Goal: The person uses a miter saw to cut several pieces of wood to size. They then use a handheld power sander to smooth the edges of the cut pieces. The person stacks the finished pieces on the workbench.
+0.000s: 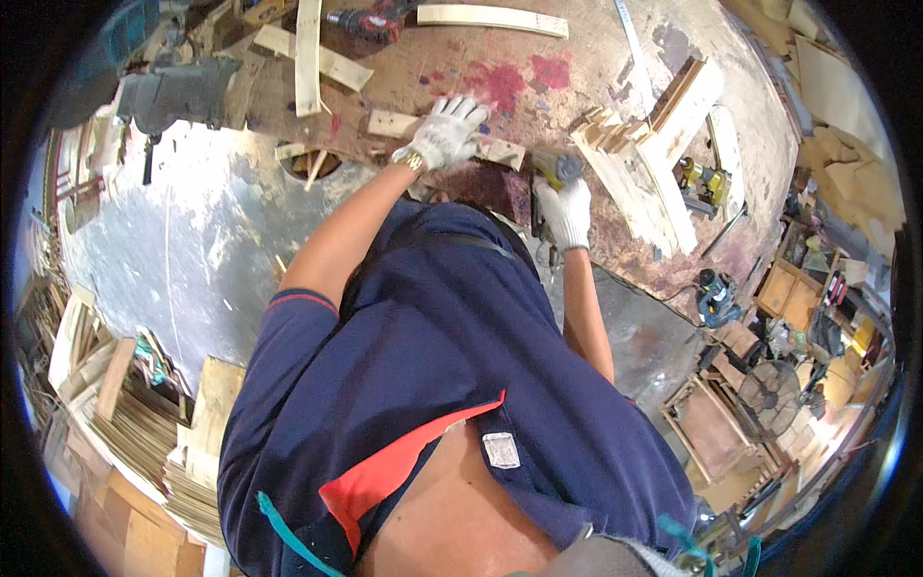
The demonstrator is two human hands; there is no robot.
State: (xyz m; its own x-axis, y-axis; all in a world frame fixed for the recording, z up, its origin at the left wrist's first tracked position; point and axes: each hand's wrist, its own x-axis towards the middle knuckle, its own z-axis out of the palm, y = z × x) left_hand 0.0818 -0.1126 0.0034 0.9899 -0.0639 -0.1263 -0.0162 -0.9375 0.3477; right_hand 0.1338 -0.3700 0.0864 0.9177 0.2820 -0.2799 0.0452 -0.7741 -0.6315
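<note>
Wooden strip point(502, 152) lies along the worktop's point(404, 72) near edge, long axis left to right, beneath the flattened left hand point(444, 133); the right hand point(567, 207), wrapped round a blurred yellow-grey tool point(560, 166), sits just beyond its right end.

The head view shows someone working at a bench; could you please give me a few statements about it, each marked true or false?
1. The left hand lies over a wooden strip. True.
2. Both hands are bare. False: both wear white gloves.
3. The right hand grips a yellow-and-grey tool, somewhat blurred. True.
4. A gold-coloured band is on the right wrist. False: the band is on the left wrist.
5. A red-and-black drill lies beyond the left hand. True.
6. The round fan is at the left of the view. False: the fan is at the right.
</note>
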